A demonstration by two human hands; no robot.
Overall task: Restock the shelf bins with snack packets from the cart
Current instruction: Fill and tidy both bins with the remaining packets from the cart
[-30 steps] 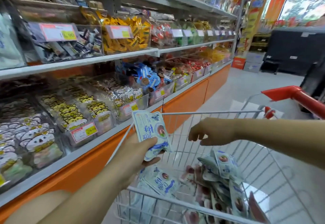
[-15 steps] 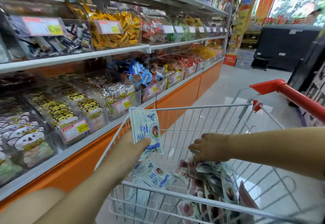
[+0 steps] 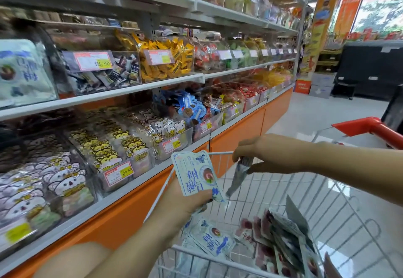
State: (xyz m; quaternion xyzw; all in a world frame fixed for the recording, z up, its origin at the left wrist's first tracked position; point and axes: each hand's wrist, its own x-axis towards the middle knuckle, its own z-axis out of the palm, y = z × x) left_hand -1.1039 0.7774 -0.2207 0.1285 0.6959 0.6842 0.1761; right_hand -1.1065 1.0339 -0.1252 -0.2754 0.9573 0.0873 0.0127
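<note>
Head view: your left hand [image 3: 185, 203] grips a blue-and-white packet [image 3: 194, 175] upright beside the cart [image 3: 220, 153]. Your right hand [image 3: 272, 153] pinches a second packet [image 3: 238, 175] by its top edge, hanging above the pile [image 3: 283, 234]. Square both into one stack before reaching for the matching bin [image 3: 21, 70], far left.

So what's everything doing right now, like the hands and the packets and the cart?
Left hand: gripping a blue-and-white packet, held upright over the cart's edge.
Right hand: fingers pinching a second packet, which hangs down edge-on.
Cart: partly filled, with a loose pile of packets lying inside.
Shelf bins: well stocked with snack packets.
</note>
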